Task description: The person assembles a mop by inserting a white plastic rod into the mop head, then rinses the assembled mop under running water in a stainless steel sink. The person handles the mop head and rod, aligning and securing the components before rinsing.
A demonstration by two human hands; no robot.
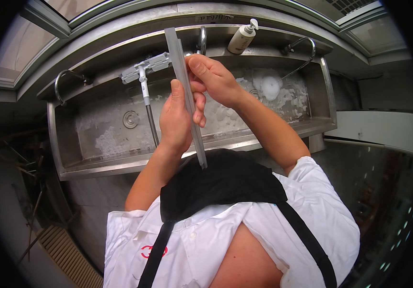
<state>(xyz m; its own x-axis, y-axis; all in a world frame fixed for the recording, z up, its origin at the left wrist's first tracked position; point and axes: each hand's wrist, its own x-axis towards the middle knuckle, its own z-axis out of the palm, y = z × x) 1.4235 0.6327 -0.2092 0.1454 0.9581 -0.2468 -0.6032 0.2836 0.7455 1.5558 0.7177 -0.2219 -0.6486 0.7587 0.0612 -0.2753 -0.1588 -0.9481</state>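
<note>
A long, narrow grey strip [182, 72], straight and seemingly rigid, rises at a slight tilt from my black apron past the sink's far edge. My left hand [177, 117] grips it about midway, thumb lying along its left side. Higher up, my right hand [213, 79] pinches the strip from the right between thumb and bent fingers. Just left of the strip, a light grey flat mop head [145, 67] leans at the back of the steel sink [120, 170], its pole [151, 122] slanting down behind my left forearm.
Suds [225, 117] and a white foam mound [270, 88] lie in the basin, near a round drain [130, 119]. Curved taps [62, 74] line the back. A pump bottle [241, 39] stands on the ledge. A slatted wooden piece [67, 254] is at lower left.
</note>
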